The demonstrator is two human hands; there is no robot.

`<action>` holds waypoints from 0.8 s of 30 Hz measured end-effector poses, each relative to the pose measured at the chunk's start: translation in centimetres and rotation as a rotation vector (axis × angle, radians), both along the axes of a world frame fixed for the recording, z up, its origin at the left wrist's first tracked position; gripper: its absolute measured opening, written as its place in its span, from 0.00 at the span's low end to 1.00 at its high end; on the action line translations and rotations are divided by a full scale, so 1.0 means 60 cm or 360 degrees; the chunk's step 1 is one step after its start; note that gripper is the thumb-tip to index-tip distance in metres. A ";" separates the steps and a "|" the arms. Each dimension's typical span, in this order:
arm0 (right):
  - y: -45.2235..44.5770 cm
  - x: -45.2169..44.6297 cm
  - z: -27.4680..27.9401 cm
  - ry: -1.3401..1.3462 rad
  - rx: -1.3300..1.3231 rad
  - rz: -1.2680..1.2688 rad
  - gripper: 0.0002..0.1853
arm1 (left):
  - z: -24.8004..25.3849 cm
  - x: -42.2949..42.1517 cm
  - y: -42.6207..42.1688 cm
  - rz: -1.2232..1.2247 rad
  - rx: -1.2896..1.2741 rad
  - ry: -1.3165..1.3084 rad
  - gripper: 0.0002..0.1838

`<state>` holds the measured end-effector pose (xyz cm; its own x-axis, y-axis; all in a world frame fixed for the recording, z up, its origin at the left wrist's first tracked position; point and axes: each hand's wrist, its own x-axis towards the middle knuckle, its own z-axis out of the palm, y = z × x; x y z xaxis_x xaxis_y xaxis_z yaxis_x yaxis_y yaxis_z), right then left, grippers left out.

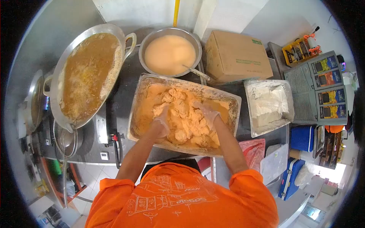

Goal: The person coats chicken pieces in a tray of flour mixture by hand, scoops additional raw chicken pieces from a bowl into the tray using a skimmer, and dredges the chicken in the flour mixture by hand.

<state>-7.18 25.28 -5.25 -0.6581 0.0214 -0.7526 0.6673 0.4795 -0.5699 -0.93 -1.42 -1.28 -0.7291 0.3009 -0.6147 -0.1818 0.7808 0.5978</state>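
A metal tray (238, 114) of orange flour holds several coated pieces (182, 108) heaped in its middle. My left hand (162, 121), in a clear glove, lies at the left side of the heap, its fingertips sunk in the flour and pieces. At the right side of the heap is my right hand (207, 113), also gloved, its fingers pushed in among flour and pieces. Flour covers the fingers of both hands, so how far they are closed is hidden.
Behind the tray stands a bowl of orange batter (170, 55) with a spoon handle (197, 73). A large pan of bubbling oil (89, 76) is at the left, above a strainer (65, 142). To the right are a cardboard box (237, 57) and a tray of white flour (269, 106).
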 end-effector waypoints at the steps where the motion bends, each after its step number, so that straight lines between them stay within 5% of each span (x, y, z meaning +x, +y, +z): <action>1: -0.020 0.008 0.004 -0.0021 -0.0088 0.0049 0.44 | -0.010 -0.011 0.019 0.0009 0.0000 -0.0009 0.46; 3: -0.024 0.012 -0.040 -0.0040 -0.0176 0.0112 0.46 | -0.041 -0.051 0.046 0.1650 0.1575 -0.1533 0.47; 4: -0.012 0.008 -0.133 0.0242 -0.0334 0.0218 0.47 | -0.022 -0.063 0.055 0.1664 0.1579 -0.1524 0.47; 5: -0.008 0.006 -0.184 0.0522 -0.0494 0.0320 0.48 | 0.012 -0.074 0.062 0.1623 0.1318 -0.1414 0.44; 6: -0.030 0.010 -0.107 0.0518 -0.0498 0.0327 0.48 | 0.030 -0.081 0.063 0.1570 0.1055 -0.1308 0.41; 8: -0.061 0.018 0.090 0.0195 -0.0172 0.0355 0.47 | -0.111 -0.089 0.039 0.1263 0.0958 -0.1186 0.42; 9: -0.050 0.012 0.073 0.0188 -0.0169 0.0362 0.47 | -0.160 -0.090 0.032 0.0956 0.0859 -0.1055 0.42; 11: -0.021 0.012 0.030 0.0329 -0.0291 0.0915 0.51 | -0.045 -0.100 0.024 0.0808 0.0776 -0.1004 0.41; 13: -0.021 0.038 0.085 0.0557 -0.0230 0.0986 0.49 | 0.038 -0.102 0.023 0.0654 0.0696 -0.0951 0.41; 15: -0.020 0.061 0.105 0.0798 -0.0156 0.1049 0.47 | 0.071 -0.095 0.027 0.0312 0.0571 -0.0214 0.39; 17: -0.022 0.086 0.096 0.0800 0.0335 0.1234 0.45 | 0.106 -0.086 0.030 0.0147 0.0237 0.0039 0.36; 18: -0.037 0.097 0.120 0.0802 0.0338 0.1230 0.45 | 0.114 -0.078 0.031 -0.0006 -0.0104 0.0299 0.33; 20: -0.063 0.122 0.164 0.0862 0.0799 0.1103 0.38 | 0.114 -0.057 0.036 -0.0037 -0.0092 0.0489 0.30; 24: -0.032 0.146 0.151 0.1486 0.0525 0.0803 0.33 | 0.109 -0.028 0.081 -0.0275 -0.0071 0.0940 0.27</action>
